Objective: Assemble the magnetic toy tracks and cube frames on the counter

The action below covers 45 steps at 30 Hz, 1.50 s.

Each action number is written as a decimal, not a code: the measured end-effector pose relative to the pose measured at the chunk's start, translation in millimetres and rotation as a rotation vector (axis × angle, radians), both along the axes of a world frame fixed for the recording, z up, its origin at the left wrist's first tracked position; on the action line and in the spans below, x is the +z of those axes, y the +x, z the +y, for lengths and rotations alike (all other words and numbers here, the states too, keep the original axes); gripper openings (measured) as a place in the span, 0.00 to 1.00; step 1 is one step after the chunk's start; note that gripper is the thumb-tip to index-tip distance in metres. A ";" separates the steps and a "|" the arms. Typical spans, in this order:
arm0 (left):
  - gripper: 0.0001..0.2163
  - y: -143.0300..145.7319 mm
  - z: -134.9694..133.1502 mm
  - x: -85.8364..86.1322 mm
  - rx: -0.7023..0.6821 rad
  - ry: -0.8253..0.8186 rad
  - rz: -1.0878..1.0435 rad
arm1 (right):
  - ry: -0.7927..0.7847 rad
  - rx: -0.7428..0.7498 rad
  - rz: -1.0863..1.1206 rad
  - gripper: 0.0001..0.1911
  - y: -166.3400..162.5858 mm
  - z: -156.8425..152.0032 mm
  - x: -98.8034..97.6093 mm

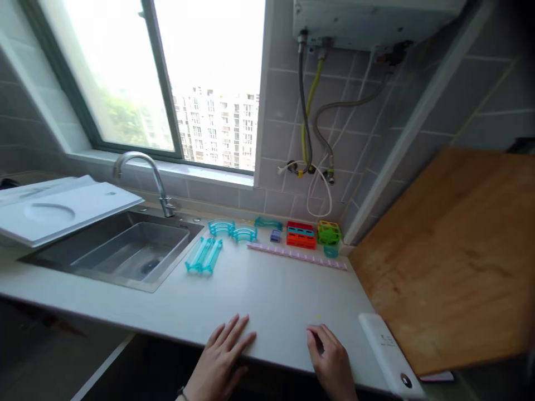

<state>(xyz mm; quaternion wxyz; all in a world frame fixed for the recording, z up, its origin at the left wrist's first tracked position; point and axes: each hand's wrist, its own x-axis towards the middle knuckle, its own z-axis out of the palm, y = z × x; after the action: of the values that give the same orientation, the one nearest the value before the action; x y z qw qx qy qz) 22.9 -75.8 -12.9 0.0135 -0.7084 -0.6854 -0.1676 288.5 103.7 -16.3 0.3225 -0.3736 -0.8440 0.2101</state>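
Note:
My left hand (224, 352) lies palm down at the front edge of the white countertop (267, 301), its fingers spread and holding nothing. To the right, my right hand (328, 351) rests on the counter with curled fingers, thumb and index tips together; I see nothing in it. Beyond the hands are straight clear-blue plastic pieces (204, 256) and curved clear-blue plastic pieces (233, 230). Farther right stand a small purple-blue block (276, 235), a stack of red and blue plastic frames (301, 235) and green and yellow plastic pieces (329, 233). A long pink strip with pale marks (296, 256) lies before them.
At the left is a steel sink (154, 284) with a faucet (161, 189); a white panel (71, 206) lies partly over it. A wooden board (451, 262) leans at the right, beside a white power-strip-like bar (390, 353). Hoses (307, 111) hang from a wall unit.

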 end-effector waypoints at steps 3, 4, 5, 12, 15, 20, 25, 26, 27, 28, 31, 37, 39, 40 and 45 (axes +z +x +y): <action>0.34 3.7 0.2 3.5 0.011 -0.080 -0.113 | 0.048 0.020 -0.016 0.13 1.2 1.5 -3.0; 0.34 4.8 0.6 4.9 0.011 -0.100 -0.160 | 0.060 0.025 -0.020 0.13 1.6 1.5 -3.1; 0.35 5.9 0.9 6.4 0.011 -0.111 -0.203 | 0.070 0.028 -0.024 0.13 1.9 1.4 -3.1; 0.30 12.9 -1.1 15.3 0.044 -0.122 -0.267 | 0.070 0.019 -0.055 0.14 3.4 3.1 -7.0; 0.30 15.2 -1.8 14.2 0.045 -0.118 -0.254 | 0.038 0.028 -0.064 0.15 3.1 3.7 -9.0; 0.23 9.7 0.1 15.0 0.056 -0.102 -0.335 | 0.012 0.021 -0.055 0.15 1.9 2.8 -7.4; 0.14 -47.9 29.2 44.1 0.247 0.049 -0.366 | 0.007 0.010 -0.038 0.15 -0.6 1.1 -4.5; 0.13 -66.0 39.7 51.9 0.340 0.068 -0.311 | 0.006 0.008 -0.034 0.15 -1.1 0.8 -3.9; 0.13 -85.0 51.1 59.2 0.402 0.078 -0.286 | 0.005 0.005 -0.030 0.15 -1.6 0.4 -3.2; 0.13 -104.0 63.1 65.4 0.447 0.083 -0.267 | 0.006 0.006 -0.023 0.15 -2.0 0.0 -2.6; 0.16 -153.2 97.2 74.2 0.598 0.054 -0.228 | 0.011 0.007 -0.004 0.14 -3.0 -0.9 -0.8; 0.17 -192.0 133.6 62.3 0.751 -0.034 -0.234 | 0.007 0.005 0.003 0.12 -4.5 -1.7 -0.2; 0.13 -192.0 136.8 59.9 0.757 -0.033 -0.253 | 0.003 0.002 -0.001 0.12 -5.3 -1.7 -0.4; 0.11 -190.9 137.4 59.9 0.753 -0.027 -0.268 | 0.001 0.000 0.001 0.12 -5.7 -1.7 -0.5; 0.08 -179.8 130.8 68.6 0.669 0.036 -0.397 | -0.038 -0.008 0.040 0.12 -6.6 -1.8 -0.2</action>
<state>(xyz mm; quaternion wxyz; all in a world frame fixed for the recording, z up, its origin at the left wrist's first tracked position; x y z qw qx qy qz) -156.9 55.0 55.7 -0.0531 -0.3992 -0.8649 -0.2996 281.9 102.0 -16.5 0.3330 -0.3785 -0.8318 0.2323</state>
